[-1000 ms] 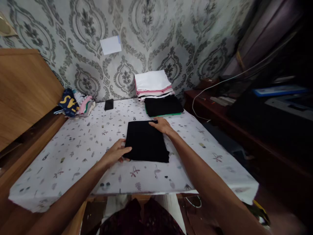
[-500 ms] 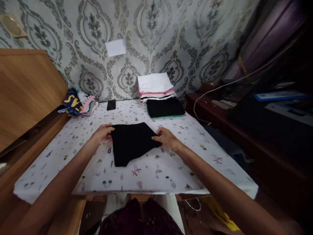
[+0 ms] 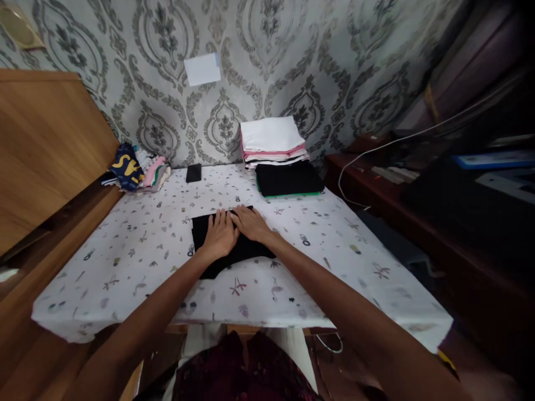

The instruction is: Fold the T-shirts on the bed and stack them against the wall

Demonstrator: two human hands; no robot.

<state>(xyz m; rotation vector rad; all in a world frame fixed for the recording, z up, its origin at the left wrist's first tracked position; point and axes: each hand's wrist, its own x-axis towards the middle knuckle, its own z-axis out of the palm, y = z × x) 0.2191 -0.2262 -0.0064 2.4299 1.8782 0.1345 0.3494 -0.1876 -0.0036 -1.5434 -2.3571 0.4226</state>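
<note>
A small black folded garment [image 3: 234, 253] lies on the white patterned cloth of the table [image 3: 159, 245]; its exact kind is hard to tell. My left hand [image 3: 221, 234] rests flat on its middle, fingers stretched out. Beside it, my right hand [image 3: 253, 224] also lies flat on the fabric, its fingertips meeting those of the left. Neither hand grips the cloth. Part of the garment is covered by both hands and the right forearm.
Against the wall stands a stack of folded clothes [image 3: 273, 136], with a black folded garment [image 3: 288, 179] over a green one before it. A dark phone [image 3: 193, 173] and a clothes pile [image 3: 129, 167] are at the back left. A white cable [image 3: 388, 144] hangs at right.
Both hands have let go of the black garment's side edges and moved inward onto its middle, now lying flat. The camera view has shifted slightly.
</note>
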